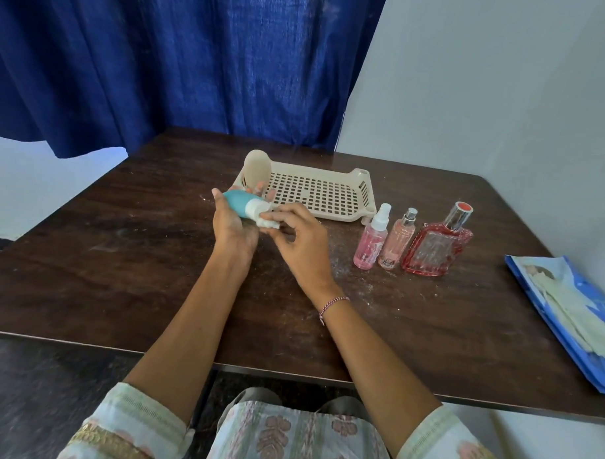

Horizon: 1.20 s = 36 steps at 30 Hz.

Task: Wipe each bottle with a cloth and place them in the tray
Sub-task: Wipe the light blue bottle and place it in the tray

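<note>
- The left hand (231, 223) grasps the teal and white plastic bottle (238, 203). The bottle lies on its side across the palm, above the dark wooden desk (121, 257), with the thumb on one side and the fingers on the other.
- The right hand (299, 236) pinches the small white cloth (267, 222) between thumb and fingertips. It presses the cloth on the white cap end of the bottle, just beside the left palm.
- This bottle looks light and stiff, with a smooth, probably slippery surface. I judge it is best held around the wide teal body, so the cap end is free for the cloth.
- The beige perforated plastic tray (360, 193) lies just beyond both hands. A beige rounded bottle (257, 167) stands in its corner, right behind the left fingers.
- To the right of the right hand three bottles stand in a row: a pink spray bottle with clear cap (371, 243), a slim pink bottle with silver cap (395, 244) and a flat red glass bottle (436, 249).
- The red glass one is likely heavy and fragile; better to take it around the flat body, not by the cap.
</note>
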Each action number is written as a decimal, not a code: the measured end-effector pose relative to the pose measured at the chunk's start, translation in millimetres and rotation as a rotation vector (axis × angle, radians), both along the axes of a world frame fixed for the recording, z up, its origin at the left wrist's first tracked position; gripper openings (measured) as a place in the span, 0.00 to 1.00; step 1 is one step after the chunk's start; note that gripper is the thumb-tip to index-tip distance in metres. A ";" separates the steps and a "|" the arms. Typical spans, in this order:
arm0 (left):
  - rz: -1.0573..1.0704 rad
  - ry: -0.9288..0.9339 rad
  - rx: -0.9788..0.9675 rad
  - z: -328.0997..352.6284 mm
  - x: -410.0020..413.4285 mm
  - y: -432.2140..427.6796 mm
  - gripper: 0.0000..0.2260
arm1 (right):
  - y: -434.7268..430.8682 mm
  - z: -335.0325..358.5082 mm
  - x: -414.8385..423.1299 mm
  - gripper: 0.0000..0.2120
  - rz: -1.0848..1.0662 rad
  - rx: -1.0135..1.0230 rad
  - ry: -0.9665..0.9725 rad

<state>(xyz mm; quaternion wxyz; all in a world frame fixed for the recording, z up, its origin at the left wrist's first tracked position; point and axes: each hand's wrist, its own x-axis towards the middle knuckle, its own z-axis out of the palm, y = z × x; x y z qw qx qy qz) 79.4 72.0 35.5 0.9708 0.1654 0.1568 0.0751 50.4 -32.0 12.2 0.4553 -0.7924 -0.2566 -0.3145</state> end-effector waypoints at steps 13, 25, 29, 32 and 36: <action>0.122 -0.153 0.387 -1.4 1.4 13.9 0.17 | -11.9 4.4 -1.6 0.12 0.074 -0.245 0.035; 0.043 -0.401 0.894 -2.2 -3.8 7.1 0.16 | -32.8 1.0 -10.0 0.14 0.041 -0.500 0.258; 0.019 -0.368 0.926 -2.1 -6.7 6.5 0.14 | -31.8 -1.0 -9.1 0.21 0.040 -0.564 0.341; 0.002 -0.368 0.940 1.0 -9.4 5.1 0.14 | -31.6 2.2 -9.4 0.21 0.020 -0.425 0.337; -0.062 -0.403 0.963 1.4 -12.8 2.5 0.14 | -29.9 7.9 -7.2 0.16 -0.082 -0.089 0.247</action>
